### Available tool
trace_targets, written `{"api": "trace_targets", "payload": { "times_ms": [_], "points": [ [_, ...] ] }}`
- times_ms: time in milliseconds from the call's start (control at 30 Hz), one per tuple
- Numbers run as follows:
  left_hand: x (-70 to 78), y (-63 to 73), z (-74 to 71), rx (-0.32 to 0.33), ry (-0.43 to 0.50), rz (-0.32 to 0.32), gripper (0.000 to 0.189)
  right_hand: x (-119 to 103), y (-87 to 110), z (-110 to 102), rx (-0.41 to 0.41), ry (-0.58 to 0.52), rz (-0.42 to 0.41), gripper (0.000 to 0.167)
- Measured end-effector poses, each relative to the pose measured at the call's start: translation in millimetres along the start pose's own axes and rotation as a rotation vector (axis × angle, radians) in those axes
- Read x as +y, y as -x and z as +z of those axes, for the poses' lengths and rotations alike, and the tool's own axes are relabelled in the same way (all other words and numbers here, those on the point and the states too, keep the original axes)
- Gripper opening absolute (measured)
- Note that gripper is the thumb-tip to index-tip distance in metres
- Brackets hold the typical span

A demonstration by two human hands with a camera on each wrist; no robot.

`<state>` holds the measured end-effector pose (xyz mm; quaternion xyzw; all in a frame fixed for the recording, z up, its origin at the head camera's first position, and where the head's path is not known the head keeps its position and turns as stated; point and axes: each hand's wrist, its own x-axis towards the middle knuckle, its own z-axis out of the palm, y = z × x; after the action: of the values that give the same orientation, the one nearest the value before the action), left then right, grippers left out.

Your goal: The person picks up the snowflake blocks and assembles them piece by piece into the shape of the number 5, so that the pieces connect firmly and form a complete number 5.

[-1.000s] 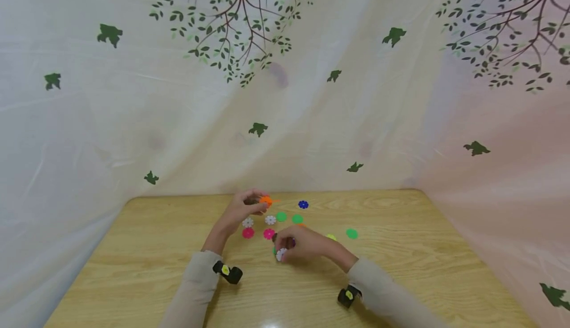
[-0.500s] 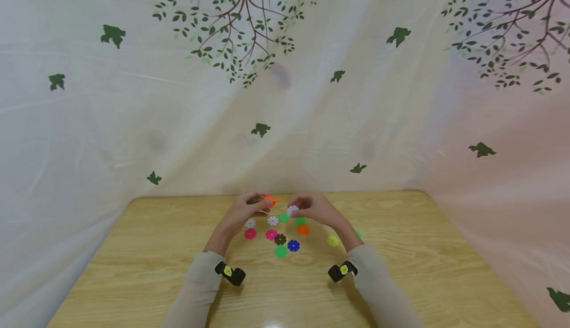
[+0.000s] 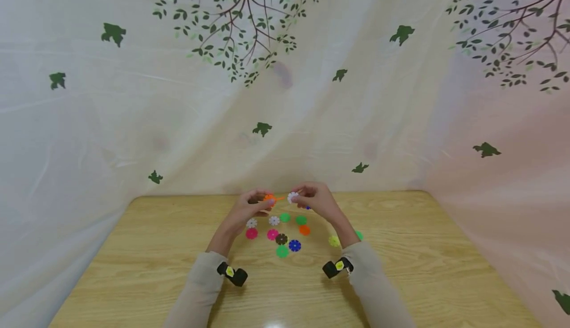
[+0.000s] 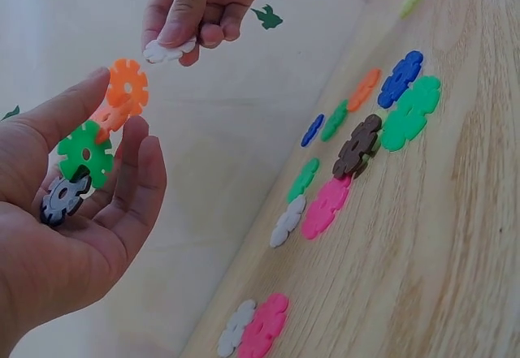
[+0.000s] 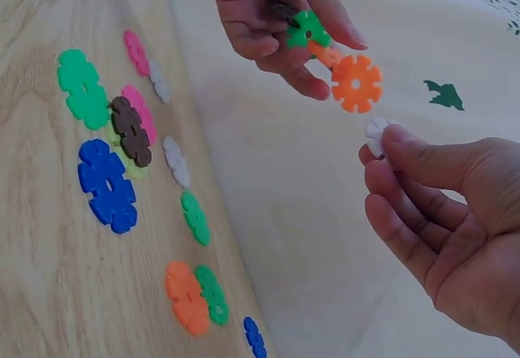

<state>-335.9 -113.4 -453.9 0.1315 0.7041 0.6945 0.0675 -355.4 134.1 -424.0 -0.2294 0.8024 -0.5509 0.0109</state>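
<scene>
My left hand (image 3: 238,214), above the far part of the table, holds a short chain of slotted plastic snowflake discs. In the left wrist view the chain runs from a dark disc (image 4: 65,199) in the palm through a green disc (image 4: 85,153) to two orange ones, the outermost orange disc (image 4: 130,86) standing past the fingertips. Opposite it, my right hand (image 3: 321,203) pinches a white snowflake disc (image 5: 377,135) between thumb and fingers. The white disc is close to the outer orange disc, with a small gap showing between them.
Loose discs lie flat below the hands: several green, a brown disc (image 3: 281,239), a blue disc (image 3: 295,245), an orange disc (image 3: 305,230), a yellow disc (image 3: 334,241), two pink and two white. The wooden table (image 3: 147,263) ends at a printed curtain (image 3: 200,120).
My right hand has carried the white disc from the near loose discs up and away, to beside the chain. My left hand has stayed nearly in place, still holding the chain.
</scene>
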Motion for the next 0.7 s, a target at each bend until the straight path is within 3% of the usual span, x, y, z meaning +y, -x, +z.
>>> {"api": "trace_targets", "payload": {
  "times_ms": [400,700],
  "points": [
    [0.6,-0.3,1.2,0.003,0.016,0.031,0.034,1.3,0.7,10.3,0.033,-0.165,0.023,0.019],
    [3.5,1.8,2.2,0.011,-0.004,0.036,0.044,2.9,-0.3,12.7,0.018,-0.193,0.006,0.019]
  ]
}}
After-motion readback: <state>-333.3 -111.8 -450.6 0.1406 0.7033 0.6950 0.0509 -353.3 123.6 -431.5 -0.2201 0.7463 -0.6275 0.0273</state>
